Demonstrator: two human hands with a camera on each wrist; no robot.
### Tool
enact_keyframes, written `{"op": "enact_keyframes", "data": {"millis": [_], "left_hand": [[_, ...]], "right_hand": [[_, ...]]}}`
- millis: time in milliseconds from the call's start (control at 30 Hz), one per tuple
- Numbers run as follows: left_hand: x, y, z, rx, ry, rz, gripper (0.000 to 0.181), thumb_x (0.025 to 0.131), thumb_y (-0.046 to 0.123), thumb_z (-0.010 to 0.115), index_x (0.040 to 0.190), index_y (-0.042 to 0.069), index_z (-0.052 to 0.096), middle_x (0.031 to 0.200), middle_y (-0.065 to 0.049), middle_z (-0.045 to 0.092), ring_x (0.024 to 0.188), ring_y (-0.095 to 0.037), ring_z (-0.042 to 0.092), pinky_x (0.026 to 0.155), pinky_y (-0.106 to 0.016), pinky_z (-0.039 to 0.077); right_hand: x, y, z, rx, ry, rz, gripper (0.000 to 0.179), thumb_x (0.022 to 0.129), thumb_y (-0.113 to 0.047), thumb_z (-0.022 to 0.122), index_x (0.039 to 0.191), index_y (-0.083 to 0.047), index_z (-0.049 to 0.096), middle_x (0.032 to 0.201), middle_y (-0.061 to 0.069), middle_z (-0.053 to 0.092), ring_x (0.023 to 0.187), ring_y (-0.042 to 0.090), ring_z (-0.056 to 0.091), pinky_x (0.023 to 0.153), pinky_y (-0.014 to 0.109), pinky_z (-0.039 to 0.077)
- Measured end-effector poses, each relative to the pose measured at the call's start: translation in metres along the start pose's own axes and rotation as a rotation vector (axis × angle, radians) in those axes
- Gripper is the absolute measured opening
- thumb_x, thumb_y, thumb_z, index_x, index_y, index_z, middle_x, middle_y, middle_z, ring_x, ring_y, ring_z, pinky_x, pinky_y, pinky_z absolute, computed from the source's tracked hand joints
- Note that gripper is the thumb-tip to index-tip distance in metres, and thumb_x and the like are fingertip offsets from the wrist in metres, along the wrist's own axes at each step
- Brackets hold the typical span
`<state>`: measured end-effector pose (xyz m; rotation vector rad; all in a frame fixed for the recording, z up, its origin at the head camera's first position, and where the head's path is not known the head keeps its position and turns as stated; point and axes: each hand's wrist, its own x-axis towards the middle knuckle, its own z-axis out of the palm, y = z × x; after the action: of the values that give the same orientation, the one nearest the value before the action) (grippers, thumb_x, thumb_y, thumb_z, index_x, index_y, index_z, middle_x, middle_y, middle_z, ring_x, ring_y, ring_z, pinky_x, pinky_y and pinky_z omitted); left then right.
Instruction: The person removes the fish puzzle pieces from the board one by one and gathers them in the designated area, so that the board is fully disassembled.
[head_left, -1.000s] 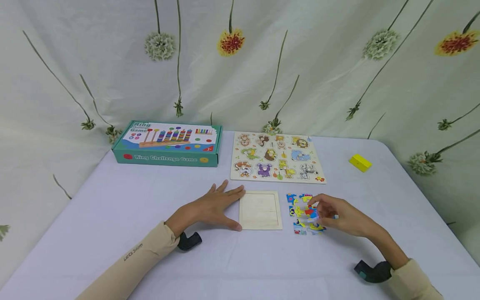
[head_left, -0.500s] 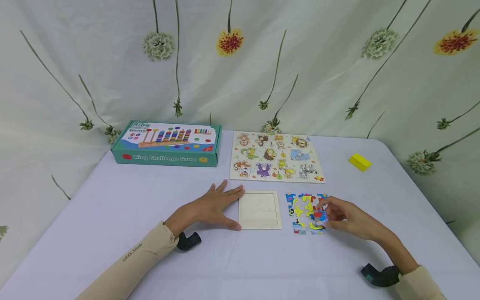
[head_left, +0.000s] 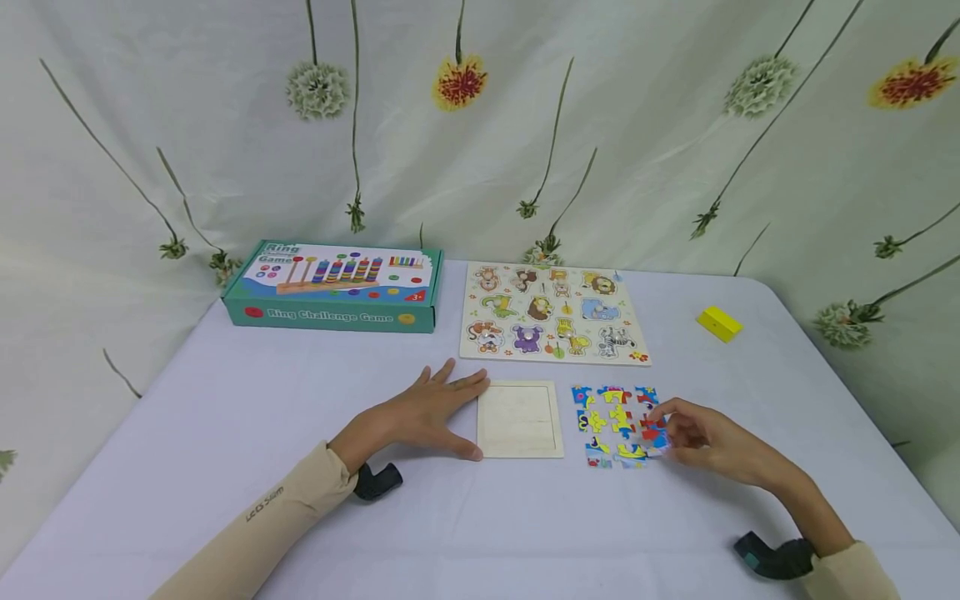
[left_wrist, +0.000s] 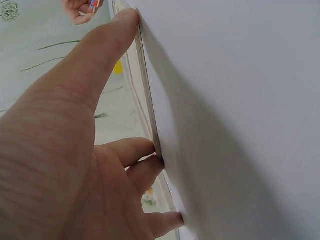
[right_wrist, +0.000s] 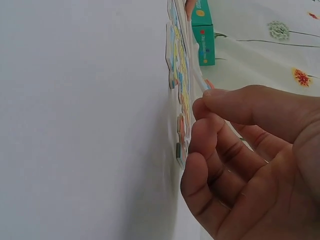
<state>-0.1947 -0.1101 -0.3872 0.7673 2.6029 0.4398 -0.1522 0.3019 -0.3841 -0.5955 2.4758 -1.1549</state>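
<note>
My right hand [head_left: 720, 442] pinches a red and blue jigsaw piece [head_left: 652, 432] between thumb and fingertips, over the right side of the loose puzzle pieces [head_left: 596, 421]. From the right wrist view, the held piece [right_wrist: 201, 80] shows edge-on, tilted above the others. My left hand [head_left: 431, 414] spreads its fingers on the cloth, with thumb and fingertips against the left edge of a shallow wooden puzzle tray [head_left: 519, 419]. No piece lies in the tray. In the left wrist view, the left thumb [left_wrist: 127, 20] rests along the tray's edge.
Behind the tray lies an animal peg puzzle board [head_left: 555, 315]. A green Ring Challenge Game box [head_left: 333, 287] stands at the back left, and a yellow block [head_left: 720, 325] at the back right. A flowered curtain [head_left: 630, 133] hangs behind the white-covered table [head_left: 480, 525].
The right hand has moved to the right with the jigsaw piece, uncovering more of the loose pieces. The left hand stays at the tray's edge.
</note>
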Motion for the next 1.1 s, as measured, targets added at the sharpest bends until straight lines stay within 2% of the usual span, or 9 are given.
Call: {"op": "enact_keyframes", "data": {"millis": [467,767,1100], "left_hand": [[0.004,-0.003,0.002,-0.002,0.002,0.004,0.104,0.071,0.064,0.072,0.153,0.022,0.024,0.159,0.009,0.015,0.147,-0.033,-0.007,0.116,-0.055,-0.004],[0.003,-0.002,0.002,0.002,0.003,-0.009,0.103,0.071,0.064,0.072,0.153,0.023,0.025,0.159,0.010,0.015,0.147,-0.033,-0.007,0.116,-0.055,-0.004],[0.003,-0.001,0.001,-0.001,0.004,-0.005,0.103,0.072,0.063,0.072,0.153,0.023,0.025,0.159,0.010,0.015,0.147,-0.032,-0.006,0.116,-0.055,-0.004]], "right_hand": [[-0.009,0.017,-0.001,0.004,-0.013,-0.013,0.036,0.085,-0.005,0.069,0.117,-0.003,0.054,0.080,0.003,0.057,0.071,0.015,0.056,0.063,0.022,0.047],[-0.011,0.015,-0.001,0.016,-0.021,-0.008,0.034,0.086,-0.008,0.070,0.116,-0.001,0.056,0.081,0.004,0.057,0.068,0.013,0.054,0.061,0.021,0.046],[-0.013,0.016,-0.004,0.000,-0.075,-0.030,0.033,0.088,-0.009,0.067,0.120,-0.001,0.057,0.079,0.000,0.056,0.066,0.011,0.053,0.057,0.022,0.044]]}}
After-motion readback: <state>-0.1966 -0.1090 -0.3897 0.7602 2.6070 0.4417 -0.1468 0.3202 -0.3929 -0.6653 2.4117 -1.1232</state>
